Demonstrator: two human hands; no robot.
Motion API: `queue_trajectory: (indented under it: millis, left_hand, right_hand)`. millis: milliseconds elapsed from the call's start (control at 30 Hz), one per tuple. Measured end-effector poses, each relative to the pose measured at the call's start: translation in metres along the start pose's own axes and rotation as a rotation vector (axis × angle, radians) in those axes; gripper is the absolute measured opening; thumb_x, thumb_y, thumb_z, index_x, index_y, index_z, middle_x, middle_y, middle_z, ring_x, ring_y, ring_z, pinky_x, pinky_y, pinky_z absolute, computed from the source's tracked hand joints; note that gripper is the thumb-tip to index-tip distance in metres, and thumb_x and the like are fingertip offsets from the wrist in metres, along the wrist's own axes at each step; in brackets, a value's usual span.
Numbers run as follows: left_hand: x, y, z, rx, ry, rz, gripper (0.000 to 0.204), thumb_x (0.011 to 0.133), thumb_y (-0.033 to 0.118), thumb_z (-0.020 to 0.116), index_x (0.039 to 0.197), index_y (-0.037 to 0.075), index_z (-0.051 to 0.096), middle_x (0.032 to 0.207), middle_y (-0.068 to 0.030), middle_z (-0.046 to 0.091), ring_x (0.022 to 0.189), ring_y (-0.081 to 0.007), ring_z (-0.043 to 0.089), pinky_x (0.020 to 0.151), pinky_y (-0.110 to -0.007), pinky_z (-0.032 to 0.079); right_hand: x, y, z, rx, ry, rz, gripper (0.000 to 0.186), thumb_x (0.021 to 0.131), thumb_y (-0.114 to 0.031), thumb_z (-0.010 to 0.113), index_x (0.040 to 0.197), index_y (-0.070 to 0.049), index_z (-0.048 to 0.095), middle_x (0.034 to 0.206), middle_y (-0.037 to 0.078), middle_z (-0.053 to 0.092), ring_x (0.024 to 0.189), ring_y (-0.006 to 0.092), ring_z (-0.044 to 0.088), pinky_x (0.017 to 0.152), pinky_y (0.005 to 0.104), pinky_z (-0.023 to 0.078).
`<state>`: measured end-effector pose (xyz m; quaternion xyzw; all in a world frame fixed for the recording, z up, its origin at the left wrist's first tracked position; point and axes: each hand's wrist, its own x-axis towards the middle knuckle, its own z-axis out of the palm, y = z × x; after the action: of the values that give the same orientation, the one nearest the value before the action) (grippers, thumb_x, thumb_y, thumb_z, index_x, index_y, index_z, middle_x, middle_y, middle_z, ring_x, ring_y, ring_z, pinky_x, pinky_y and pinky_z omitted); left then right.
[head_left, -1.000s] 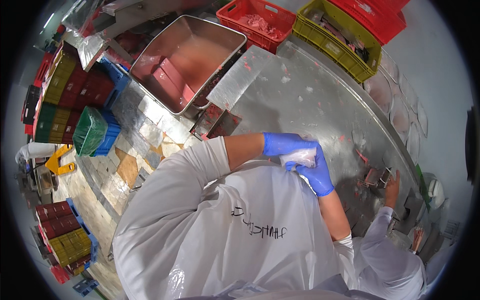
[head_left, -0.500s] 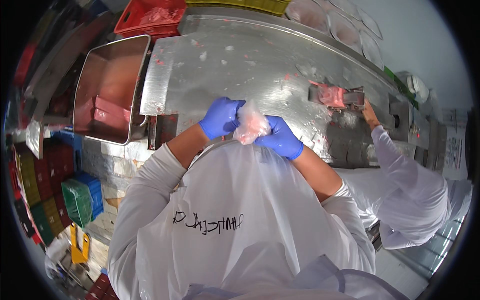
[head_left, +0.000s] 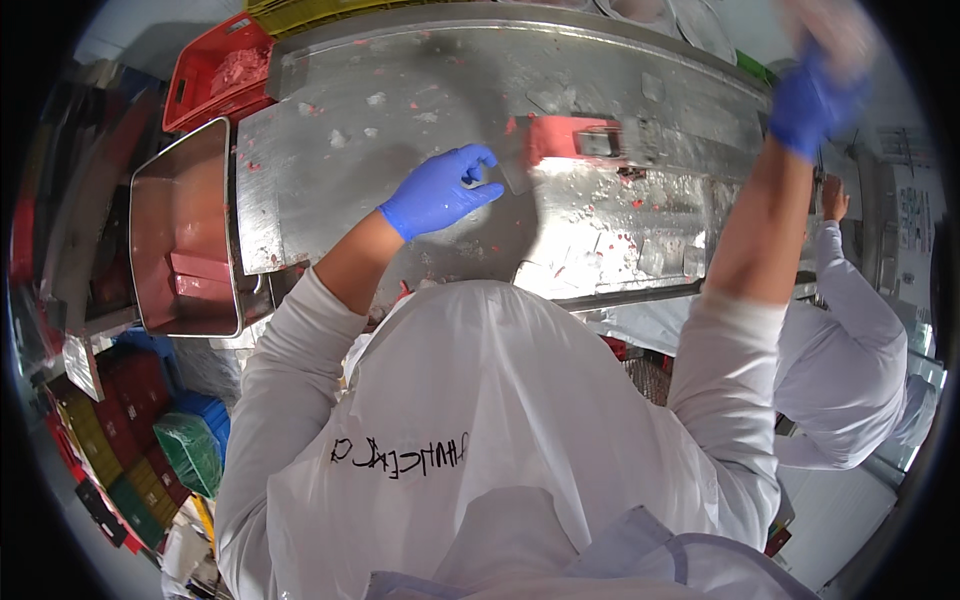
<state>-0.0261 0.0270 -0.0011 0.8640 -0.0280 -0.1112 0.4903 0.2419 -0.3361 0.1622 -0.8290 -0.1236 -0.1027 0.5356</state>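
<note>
My left hand (head_left: pixel 440 193), in a blue glove, hovers over the steel table with nothing in it. Its thumb stands apart from the curled fingers. Far out at the upper right, my right hand (head_left: pixel 808 108), gloved in blue too, is raised and smeared by motion. A crumpled piece of clear plastic (head_left: pixel 838 38), whitish and pink, is at its fingers; its contents are too blurred to tell. To the right of my left hand, a pink slab of meat (head_left: pixel 556 138) lies at a blurred metal holder (head_left: pixel 600 143) on the table.
The steel table (head_left: pixel 400 60) bears scraps of plastic and pink bits. A deep metal tub (head_left: pixel 222 240) with pink blocks stands at the left, a red crate (head_left: pixel 190 85) of pink meat behind it. At right, a co-worker in white (head_left: pixel 850 370) reaches to the table's end.
My hands have parted: the right swung up and far right with the plastic, while the left let go and opened. The metal holder with pink meat came left, away from the co-worker's hand.
</note>
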Motion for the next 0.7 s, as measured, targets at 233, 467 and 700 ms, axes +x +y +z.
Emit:
queue_trajectory:
  millis: [233, 467, 700]
  left_hand:
    - [0.055, -0.076, 0.066, 0.214, -0.092, -0.204, 0.054, 0.088, 0.029, 0.074, 0.133, 0.006, 0.055, 0.124, -0.02, 0.062, 0.109, -0.0322, 0.064, 0.096, -0.041, 0.05]
    - [0.103, -0.161, 0.115, 0.33, -0.023, -0.296, 0.051, 0.082, 0.022, 0.075, 0.124, -0.001, 0.057, 0.119, -0.0192, 0.06, 0.108, -0.0319, 0.063, 0.095, -0.039, 0.05]
    - [0.11, -0.11, 0.168, -0.39, -0.561, -0.044, 0.037, 0.082, 0.022, 0.073, 0.112, 0.004, 0.062, 0.115, -0.0168, 0.061, 0.105, -0.0291, 0.061, 0.091, -0.041, 0.049]
  right_hand:
    - [-0.083, 0.117, 0.088, -0.201, -1.083, 0.485, 0.067, 0.093, -0.061, 0.059, 0.136, -0.01, 0.06, 0.125, 0.007, 0.067, 0.114, 0.0189, 0.062, 0.097, 0.036, 0.047]
    - [-0.202, 0.252, 0.085, 0.538, -0.491, 1.115, 0.043, 0.094, -0.037, 0.065, 0.129, -0.013, 0.06, 0.114, 0.005, 0.069, 0.104, 0.018, 0.065, 0.088, 0.0341, 0.051]
    - [-0.195, 0.283, 0.036, 1.345, -0.135, 0.87, 0.033, 0.085, -0.006, 0.056, 0.117, -0.008, 0.063, 0.118, 0.012, 0.067, 0.117, 0.0298, 0.059, 0.095, 0.0454, 0.047]
